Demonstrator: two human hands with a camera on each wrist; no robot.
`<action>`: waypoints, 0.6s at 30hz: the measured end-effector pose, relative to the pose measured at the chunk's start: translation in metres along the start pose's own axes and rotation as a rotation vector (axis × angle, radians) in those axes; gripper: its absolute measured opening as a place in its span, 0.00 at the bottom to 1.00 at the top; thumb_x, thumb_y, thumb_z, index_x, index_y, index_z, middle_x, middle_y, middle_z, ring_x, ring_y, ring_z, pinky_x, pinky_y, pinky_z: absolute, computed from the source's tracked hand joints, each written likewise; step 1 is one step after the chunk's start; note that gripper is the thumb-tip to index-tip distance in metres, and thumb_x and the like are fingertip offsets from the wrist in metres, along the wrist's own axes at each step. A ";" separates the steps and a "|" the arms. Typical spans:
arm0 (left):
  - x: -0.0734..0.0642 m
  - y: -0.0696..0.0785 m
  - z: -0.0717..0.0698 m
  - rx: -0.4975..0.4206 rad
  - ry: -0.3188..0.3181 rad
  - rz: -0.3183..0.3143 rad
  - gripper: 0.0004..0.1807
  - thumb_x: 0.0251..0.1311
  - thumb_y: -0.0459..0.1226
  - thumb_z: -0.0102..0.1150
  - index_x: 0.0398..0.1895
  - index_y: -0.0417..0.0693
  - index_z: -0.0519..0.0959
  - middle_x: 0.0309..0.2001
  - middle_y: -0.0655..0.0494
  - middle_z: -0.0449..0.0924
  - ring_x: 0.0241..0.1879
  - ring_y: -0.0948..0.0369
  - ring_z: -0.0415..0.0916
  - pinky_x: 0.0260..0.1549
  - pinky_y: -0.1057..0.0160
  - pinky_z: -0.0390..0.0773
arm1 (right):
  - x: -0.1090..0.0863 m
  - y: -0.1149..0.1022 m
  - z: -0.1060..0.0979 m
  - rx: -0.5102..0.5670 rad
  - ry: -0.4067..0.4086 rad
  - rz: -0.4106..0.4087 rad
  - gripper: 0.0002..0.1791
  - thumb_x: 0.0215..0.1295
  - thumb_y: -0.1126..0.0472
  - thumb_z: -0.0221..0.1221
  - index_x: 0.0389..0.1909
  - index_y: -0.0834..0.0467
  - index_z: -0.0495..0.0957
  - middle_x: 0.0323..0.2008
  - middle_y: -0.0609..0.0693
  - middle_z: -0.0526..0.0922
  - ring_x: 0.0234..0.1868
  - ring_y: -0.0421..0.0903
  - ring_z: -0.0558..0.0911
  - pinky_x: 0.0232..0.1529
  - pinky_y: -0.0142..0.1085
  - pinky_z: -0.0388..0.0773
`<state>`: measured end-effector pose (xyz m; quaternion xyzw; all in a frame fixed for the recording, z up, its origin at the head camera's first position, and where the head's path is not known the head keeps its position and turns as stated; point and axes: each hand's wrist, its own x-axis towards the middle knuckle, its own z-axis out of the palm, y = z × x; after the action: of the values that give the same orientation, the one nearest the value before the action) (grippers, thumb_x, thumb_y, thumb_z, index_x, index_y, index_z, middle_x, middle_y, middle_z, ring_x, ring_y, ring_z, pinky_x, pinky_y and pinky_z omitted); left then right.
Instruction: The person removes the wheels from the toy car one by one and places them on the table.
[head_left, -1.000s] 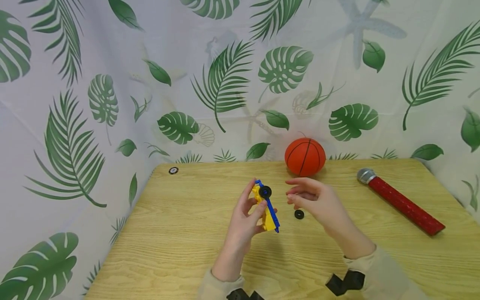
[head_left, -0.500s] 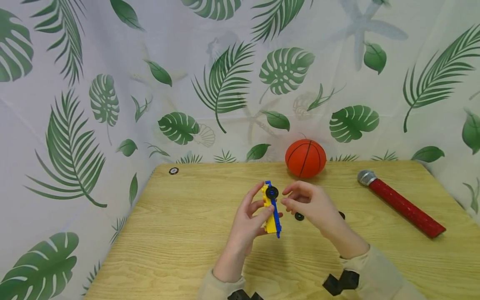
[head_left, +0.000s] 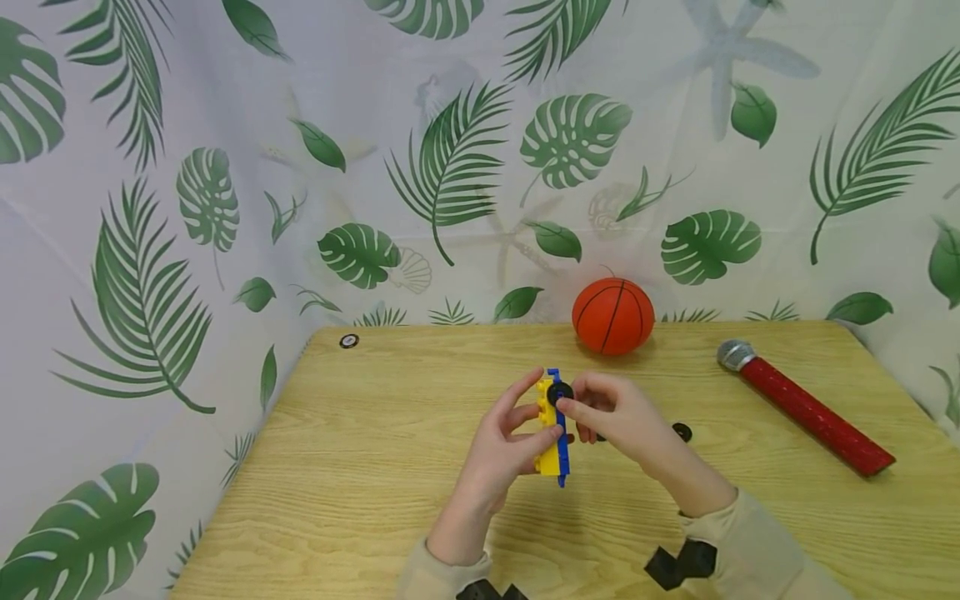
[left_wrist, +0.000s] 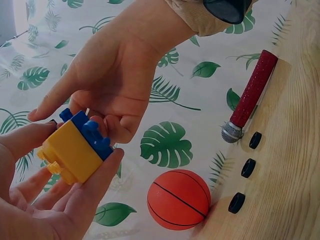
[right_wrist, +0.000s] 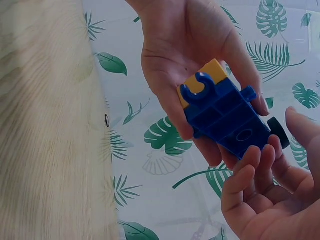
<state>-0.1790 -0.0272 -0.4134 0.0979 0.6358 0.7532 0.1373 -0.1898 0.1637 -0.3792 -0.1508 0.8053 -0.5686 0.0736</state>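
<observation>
My left hand [head_left: 502, 454] grips a yellow and blue toy car [head_left: 551, 429] made of building-block parts, tilted up on end above the table. A black wheel [head_left: 558, 393] sits on the side of its blue base. My right hand [head_left: 626, 417] is at the car, thumb by the wheel. In the right wrist view, the curled right fingers [right_wrist: 254, 157] touch the blue underside [right_wrist: 230, 117], and the thumb stands slightly off the wheel [right_wrist: 278, 132]. Three loose black wheels [left_wrist: 248, 168] lie on the table in the left wrist view.
An orange toy basketball [head_left: 613, 317] is at the table's back edge. To the right lies a red microphone [head_left: 806, 408] with a silver head. A small round chip [head_left: 349, 341] lies at the back left. Leaf-printed cloth [head_left: 450, 275] hangs behind the wooden table [head_left: 337, 467].
The toy car has moved right in my left hand and turned more upright. My right hand has closed the gap and now touches the car. A loose wheel right of the wrist has come into view.
</observation>
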 end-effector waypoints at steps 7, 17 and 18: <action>0.001 -0.001 0.000 -0.007 -0.032 -0.005 0.35 0.62 0.33 0.65 0.69 0.72 0.69 0.59 0.47 0.78 0.38 0.59 0.85 0.26 0.66 0.84 | 0.001 0.003 0.000 0.003 -0.017 -0.029 0.14 0.70 0.55 0.60 0.34 0.64 0.74 0.20 0.51 0.73 0.22 0.43 0.74 0.25 0.33 0.73; 0.000 0.001 0.003 0.019 -0.072 -0.013 0.35 0.62 0.31 0.65 0.70 0.68 0.68 0.45 0.45 0.85 0.37 0.61 0.85 0.27 0.67 0.83 | -0.001 0.004 -0.003 -0.102 -0.023 -0.038 0.15 0.70 0.54 0.60 0.30 0.61 0.74 0.18 0.49 0.72 0.21 0.46 0.74 0.24 0.34 0.72; 0.000 0.002 0.003 0.023 -0.075 -0.015 0.35 0.62 0.31 0.65 0.70 0.68 0.68 0.45 0.44 0.85 0.37 0.60 0.85 0.27 0.67 0.83 | -0.001 0.004 -0.003 -0.108 -0.027 -0.036 0.15 0.71 0.54 0.59 0.30 0.62 0.74 0.18 0.49 0.72 0.21 0.46 0.74 0.24 0.34 0.72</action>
<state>-0.1781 -0.0248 -0.4114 0.1229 0.6397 0.7405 0.1654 -0.1905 0.1681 -0.3818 -0.1766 0.8310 -0.5234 0.0658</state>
